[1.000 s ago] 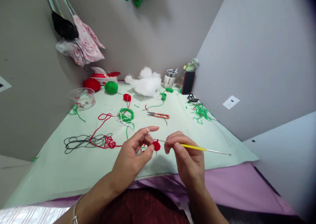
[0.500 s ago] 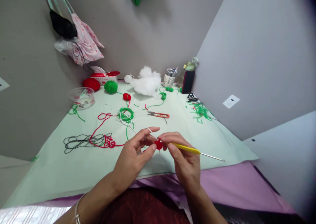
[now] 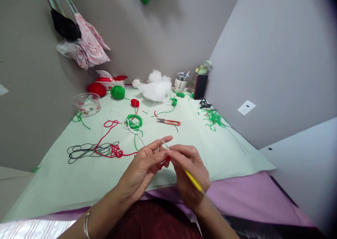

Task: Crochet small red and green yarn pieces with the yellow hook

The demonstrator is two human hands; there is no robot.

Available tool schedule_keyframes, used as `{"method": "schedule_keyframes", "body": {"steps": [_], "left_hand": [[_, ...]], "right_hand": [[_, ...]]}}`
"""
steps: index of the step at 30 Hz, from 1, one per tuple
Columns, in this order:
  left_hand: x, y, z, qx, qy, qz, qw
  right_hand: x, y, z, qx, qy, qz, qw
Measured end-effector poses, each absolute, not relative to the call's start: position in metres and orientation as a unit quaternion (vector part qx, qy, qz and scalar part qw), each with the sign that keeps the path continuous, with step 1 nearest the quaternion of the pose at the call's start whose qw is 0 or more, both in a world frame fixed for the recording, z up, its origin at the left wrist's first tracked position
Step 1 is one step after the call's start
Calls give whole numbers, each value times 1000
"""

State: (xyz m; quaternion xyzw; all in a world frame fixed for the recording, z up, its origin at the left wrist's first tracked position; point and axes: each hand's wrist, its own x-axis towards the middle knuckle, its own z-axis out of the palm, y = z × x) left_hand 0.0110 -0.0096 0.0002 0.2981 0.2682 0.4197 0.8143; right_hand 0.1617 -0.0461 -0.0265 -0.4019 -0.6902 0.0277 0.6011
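Note:
Near the front edge of the table, my left hand [image 3: 143, 165] pinches a small red crocheted piece [image 3: 167, 159], mostly hidden by fingers. White yarn [image 3: 165, 143] runs over its raised index finger. My right hand [image 3: 190, 168] is closed around a crochet hook with a yellow handle [image 3: 193, 180], its fingertips touching the left ones at the red piece. The hook's tip is hard to make out. Red yarn [image 3: 101, 137] trails on the cloth left of the hands.
Orange-handled snips [image 3: 170, 122] lie beyond the hands. Green yarn coil [image 3: 134, 121] and black cord [image 3: 84, 151] lie left; green scraps [image 3: 214, 119] right. Behind stand white stuffing [image 3: 156, 87], a clear bowl [image 3: 88, 107], a pen can [image 3: 180, 83] and a phone [image 3: 200, 87].
My right hand has turned, so the yellow hook now points steeply down toward the wrist. The fingertips have closed over the red piece, which shows less.

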Motion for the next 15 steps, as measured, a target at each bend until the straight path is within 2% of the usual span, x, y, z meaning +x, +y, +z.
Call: {"method": "schedule_keyframes", "body": {"steps": [4, 8, 10, 15], "left_hand": [[5, -3, 5, 291, 268, 423, 815], [6, -4, 5, 328, 281, 448, 783], [9, -6, 2, 358, 290, 470, 753], [16, -11, -3, 388, 309, 473, 728]], "right_hand": [[170, -42, -15, -376, -582, 246, 678], [173, -36, -12, -324, -488, 388, 711], [172, -34, -14, -331, -494, 392, 702], [168, -37, -16, -374, -575, 298, 664]]}}
